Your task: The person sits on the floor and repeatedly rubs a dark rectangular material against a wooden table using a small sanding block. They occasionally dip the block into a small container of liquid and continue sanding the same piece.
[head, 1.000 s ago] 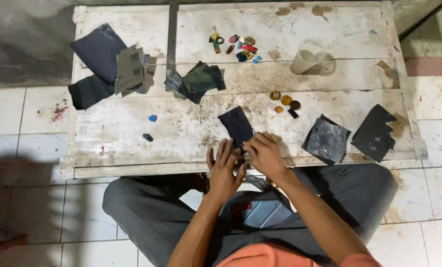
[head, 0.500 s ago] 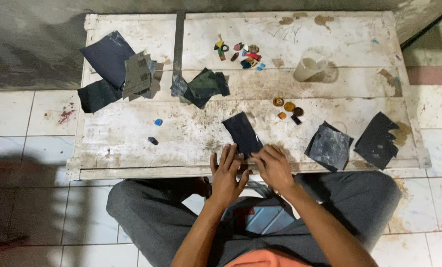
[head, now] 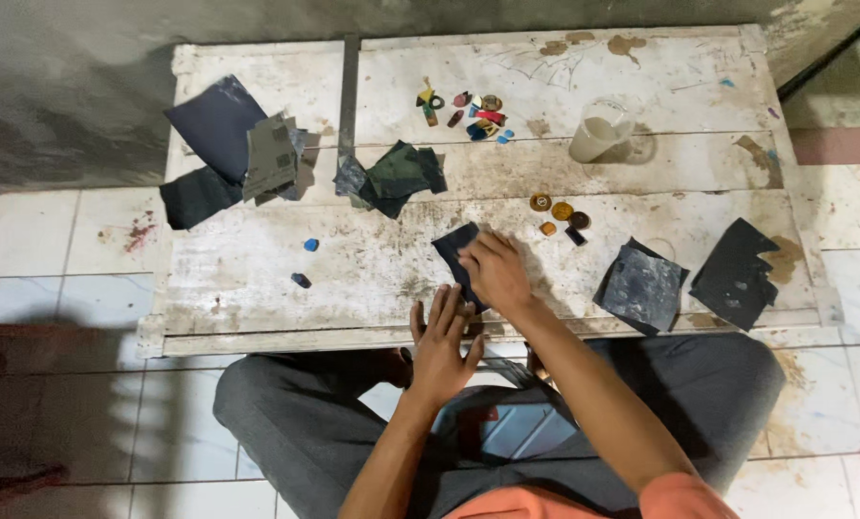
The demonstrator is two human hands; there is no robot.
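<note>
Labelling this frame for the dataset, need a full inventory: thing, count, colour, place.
board: 1, stained white wood, low on the tiled floor
dark sheet under hands: 1, near-black, board's near middle
sheets at far left: several, dark blue and grey, overlapping
sheets at centre: small pile, dark green-grey
sheets at right: 2 patches, dark grey, near edge
cup: 1, clear plastic, far right
small pieces, far group: cluster, mixed colours
round pieces: about 4, amber and dark
blue bits: 2, left of middle
left hand: flat, at board's near edge
right hand: pressing on the dark sheet

two hands (head: 468,308), one plastic cup (head: 598,130), two blue bits (head: 311,244)
</note>
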